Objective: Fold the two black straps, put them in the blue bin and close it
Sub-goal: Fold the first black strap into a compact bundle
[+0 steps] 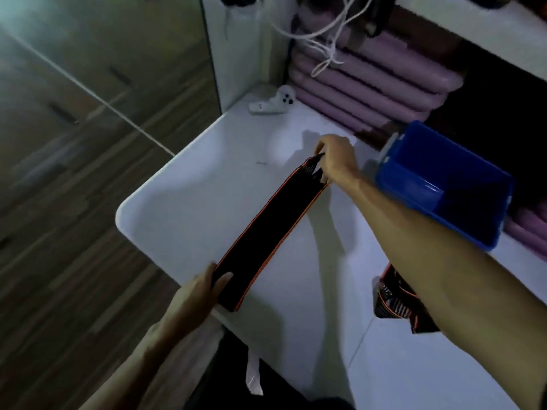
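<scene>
Fingers (220,281) of the left hand (189,300) pinched the black strap's (266,229) near end; right hand (337,161) gripped the far end, stretched above the counter (183,202). Looked light, floppy, best held by its ends. Blue bin (461,208) sat open just beyond the right fingers.

head cam | looks steeply down, forward | close over white table (189,202) | single view
</scene>
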{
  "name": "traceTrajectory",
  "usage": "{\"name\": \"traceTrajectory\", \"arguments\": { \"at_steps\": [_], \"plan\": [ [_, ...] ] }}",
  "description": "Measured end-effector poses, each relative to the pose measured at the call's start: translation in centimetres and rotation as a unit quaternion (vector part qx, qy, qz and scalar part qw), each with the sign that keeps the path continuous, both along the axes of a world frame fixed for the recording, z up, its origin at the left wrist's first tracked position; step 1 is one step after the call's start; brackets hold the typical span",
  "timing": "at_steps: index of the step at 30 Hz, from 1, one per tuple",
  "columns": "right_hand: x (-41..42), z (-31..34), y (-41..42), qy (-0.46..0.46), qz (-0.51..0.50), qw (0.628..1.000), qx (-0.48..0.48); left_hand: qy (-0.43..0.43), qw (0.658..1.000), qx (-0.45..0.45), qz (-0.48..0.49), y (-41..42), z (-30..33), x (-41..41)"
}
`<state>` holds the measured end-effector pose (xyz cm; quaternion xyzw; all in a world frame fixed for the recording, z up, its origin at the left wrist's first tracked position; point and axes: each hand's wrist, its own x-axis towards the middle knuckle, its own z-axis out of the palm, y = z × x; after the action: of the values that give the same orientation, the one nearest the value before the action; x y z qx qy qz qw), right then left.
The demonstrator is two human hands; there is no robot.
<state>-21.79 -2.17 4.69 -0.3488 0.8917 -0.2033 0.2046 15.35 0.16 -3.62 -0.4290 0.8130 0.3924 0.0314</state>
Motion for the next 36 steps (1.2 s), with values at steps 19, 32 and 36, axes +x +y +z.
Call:
{"name": "traceTrajectory", "arguments": {
  "at_steps": [19,32,36],
  "plan": [
    [2.3,-5.1,3.2,-0.024,0.069,0.981,-0.178,0.003,0.98,-0.167,-0.11,3.8,1.0,-5.2],
    [12.9,-9.4,22.9,-0.094,0.182,0.974,-0.092,0.131,0.894,-0.289,-0.316,3.9,-2.1,-7.3],
    [13.1,-9.5,23.0,-0.107,0.148,0.978,-0.101,0.131,0.9,-0.27,-0.316,3.8,-2.1,-7.8]
  ]
}}
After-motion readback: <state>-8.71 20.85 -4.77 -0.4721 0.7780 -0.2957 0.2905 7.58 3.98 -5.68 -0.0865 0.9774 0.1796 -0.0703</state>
